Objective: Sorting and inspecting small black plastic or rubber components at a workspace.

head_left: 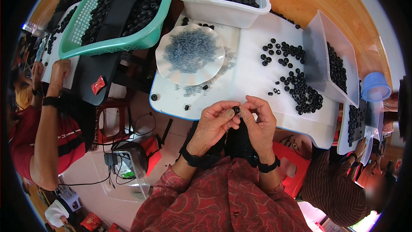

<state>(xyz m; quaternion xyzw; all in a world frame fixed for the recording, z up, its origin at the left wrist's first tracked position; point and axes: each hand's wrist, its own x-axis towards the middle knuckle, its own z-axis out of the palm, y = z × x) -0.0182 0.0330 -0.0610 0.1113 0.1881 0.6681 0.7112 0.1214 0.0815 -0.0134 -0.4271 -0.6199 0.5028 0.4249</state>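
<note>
In front of my body, near the table's front edge, a small round black part [236, 110] sits between my fingertips. My left hand [214, 121] is closed, pinching it with thumb and fingers. My right hand [259, 123] also closes on it from the other side, with the thumb against it. To the right of my hands, several loose black round parts [305, 99] lie on the white table [253, 88]. A white wavy-rimmed plate [165, 62] at the left holds a heap of tiny clear bluish pieces [191, 49], some of them spilled around it.
At the back stands a white tub [223, 13] of black parts, with a clear bin [315, 66] to the right. A green basket [150, 36] full of them fills the far left. Co-workers sit on both sides; one forearm [45, 135] rests at left.
</note>
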